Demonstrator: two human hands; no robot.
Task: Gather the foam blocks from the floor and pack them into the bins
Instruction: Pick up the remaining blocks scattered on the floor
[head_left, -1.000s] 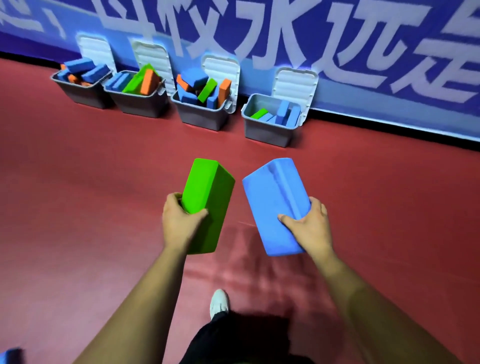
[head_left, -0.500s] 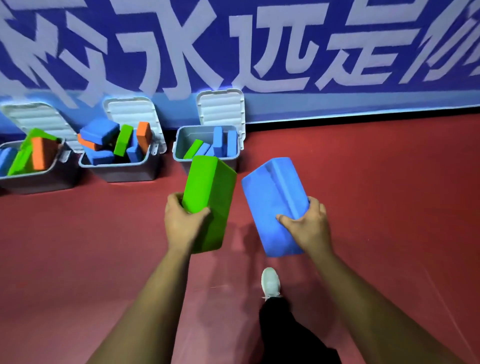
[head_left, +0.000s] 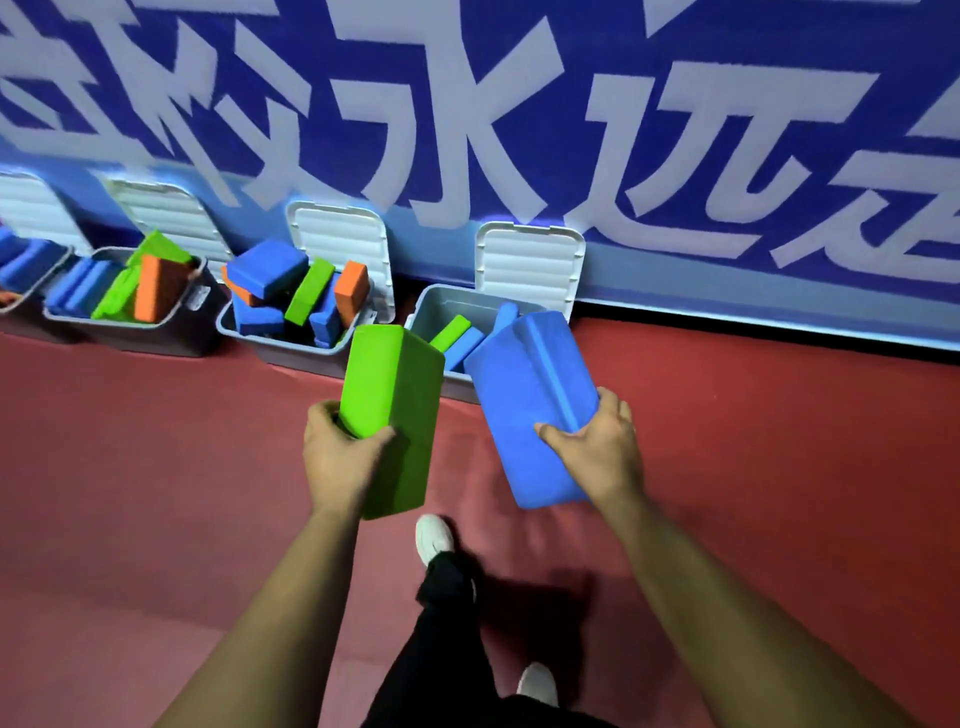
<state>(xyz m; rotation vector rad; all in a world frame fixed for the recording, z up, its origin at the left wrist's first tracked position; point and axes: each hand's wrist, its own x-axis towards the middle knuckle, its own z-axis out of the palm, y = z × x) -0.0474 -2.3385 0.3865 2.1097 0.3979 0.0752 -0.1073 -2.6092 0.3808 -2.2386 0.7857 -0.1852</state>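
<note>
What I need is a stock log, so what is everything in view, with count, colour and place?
green block: 1, green, in left hand
blue block: 1, blue, in right hand
bins: 4, grey, lids open, along the banner
packed blocks: uncounted, blue, green, orange, inside bins
banner: 1, blue with white characters, behind bins
floor: red, underfoot
shoes: 2, white, on floor
left hand: 1, grips green block
right hand: 1, grips blue block

held green block (head_left: 387, 395) and blue block (head_left: 524, 395) cover the front rim and part of the contents of the rightmost bin (head_left: 422, 312). fingers of the left hand (head_left: 337, 457) lie unseen behind the green block. leftmost bin (head_left: 31, 319) is cut by the left edge; banner (head_left: 675, 156) lettering runs past the top and right edges.
</note>
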